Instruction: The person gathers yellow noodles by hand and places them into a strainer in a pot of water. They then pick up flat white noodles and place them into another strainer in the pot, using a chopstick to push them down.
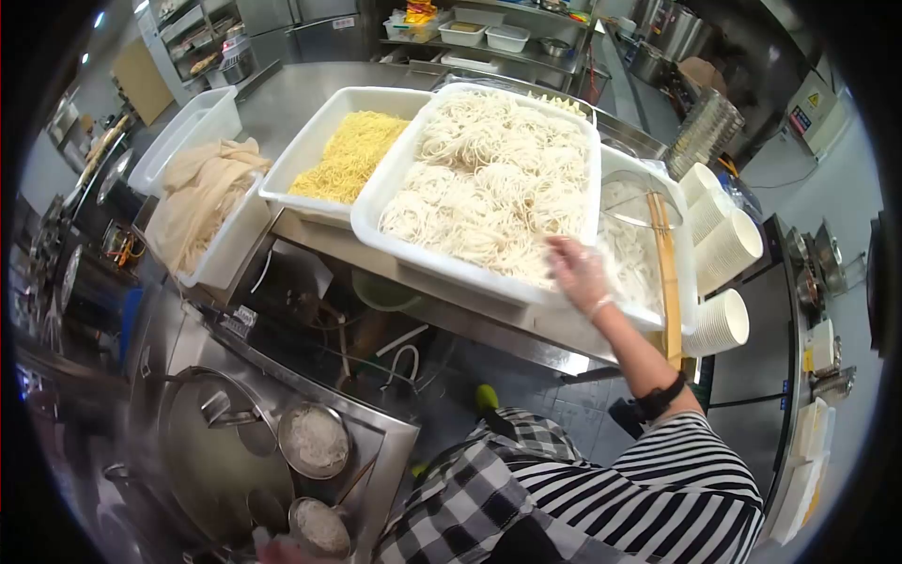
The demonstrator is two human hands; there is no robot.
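Note:
My right hand (578,273), in a clear glove, is over the front right corner of a white tub (376,224) heaped with thick white noodles (489,179). Its fingers are slightly bent and apart, and no noodles show in them. Only a blurred bit of my left hand (278,549) shows at the bottom edge, its fingers hidden. Near it, two strainer baskets with pale noodles, an upper one (316,441) and a lower one (319,526), sit by a large steel pot (183,442) of cloudy liquid.
Left of the white noodles stands a tub of yellow noodles (352,155), then a bin with beige cloth (202,202). To the right, a tub of thin noodles (625,254) has a wire strainer and bamboo sticks (668,282) across it. Stacked paper bowls (728,249) stand beyond.

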